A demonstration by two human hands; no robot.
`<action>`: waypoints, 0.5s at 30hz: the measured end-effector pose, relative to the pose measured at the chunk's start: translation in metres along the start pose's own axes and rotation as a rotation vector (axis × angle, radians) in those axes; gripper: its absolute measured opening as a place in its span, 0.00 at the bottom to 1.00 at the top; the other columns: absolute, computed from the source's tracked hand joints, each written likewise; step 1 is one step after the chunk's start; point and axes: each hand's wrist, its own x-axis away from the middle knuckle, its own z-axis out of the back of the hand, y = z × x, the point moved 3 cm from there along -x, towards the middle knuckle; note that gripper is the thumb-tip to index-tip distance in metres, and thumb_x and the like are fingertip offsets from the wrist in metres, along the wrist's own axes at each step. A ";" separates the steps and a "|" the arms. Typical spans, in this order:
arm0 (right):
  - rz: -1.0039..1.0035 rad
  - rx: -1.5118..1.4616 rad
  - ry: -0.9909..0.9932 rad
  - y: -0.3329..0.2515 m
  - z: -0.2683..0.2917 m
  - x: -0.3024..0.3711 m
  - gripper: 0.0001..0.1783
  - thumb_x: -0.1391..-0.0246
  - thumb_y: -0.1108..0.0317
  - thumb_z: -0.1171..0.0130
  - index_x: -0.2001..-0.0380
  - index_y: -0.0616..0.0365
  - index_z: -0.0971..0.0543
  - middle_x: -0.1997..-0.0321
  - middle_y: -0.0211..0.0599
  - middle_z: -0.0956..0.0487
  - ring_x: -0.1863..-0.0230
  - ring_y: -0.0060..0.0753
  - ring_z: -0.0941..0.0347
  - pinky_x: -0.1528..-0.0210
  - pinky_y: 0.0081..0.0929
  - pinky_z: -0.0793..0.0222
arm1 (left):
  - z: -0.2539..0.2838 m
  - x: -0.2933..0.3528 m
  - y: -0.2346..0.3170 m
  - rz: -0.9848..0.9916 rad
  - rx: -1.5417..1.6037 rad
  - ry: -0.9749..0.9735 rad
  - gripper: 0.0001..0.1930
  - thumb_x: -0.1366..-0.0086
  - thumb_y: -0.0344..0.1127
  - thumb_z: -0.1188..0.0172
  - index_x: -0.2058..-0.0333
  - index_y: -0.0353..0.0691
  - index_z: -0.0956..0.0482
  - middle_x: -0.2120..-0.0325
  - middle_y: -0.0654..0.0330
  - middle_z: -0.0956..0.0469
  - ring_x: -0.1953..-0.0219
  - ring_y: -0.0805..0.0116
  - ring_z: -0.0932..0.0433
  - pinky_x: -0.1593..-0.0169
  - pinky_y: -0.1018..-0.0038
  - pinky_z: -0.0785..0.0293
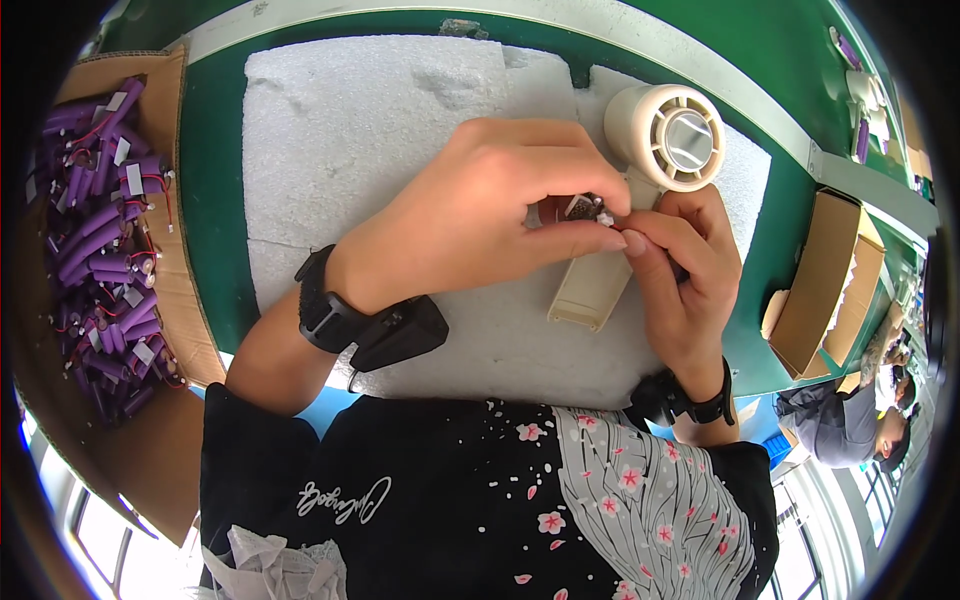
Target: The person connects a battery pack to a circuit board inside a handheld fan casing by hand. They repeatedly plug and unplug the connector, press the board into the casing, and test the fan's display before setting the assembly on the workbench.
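Note:
A cream handheld fan (664, 137) lies slanted before me, its round slotted head at the far right. The lower handle (590, 290) looks like an opened shell and extends down between my hands. My left hand (490, 205) reaches across from the left, thumb and fingers bent round a small dark part with a white connector (587, 209). Against those fingertips, my right hand (690, 255) pinches thumb and forefinger together beside the handle. What lies in that right pinch is hidden. Both wrists wear black strapped devices.
A white foam sheet (350, 130) covers much of the green table. At the left stands a cardboard box (185, 290) of purple battery cells (100, 235) with red wires. An opened carton (815, 285) stands to the right. Farther right, another person (850, 425) is visible.

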 end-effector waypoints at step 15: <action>0.033 0.033 0.017 0.000 0.003 0.001 0.11 0.57 0.77 0.31 0.66 0.60 0.17 0.68 0.33 0.31 0.73 0.25 0.34 0.73 0.19 0.38 | 0.004 0.000 0.003 -0.020 -0.106 -0.030 0.12 0.52 0.22 0.31 0.67 0.40 0.16 0.69 0.58 0.21 0.72 0.65 0.21 0.69 0.77 0.24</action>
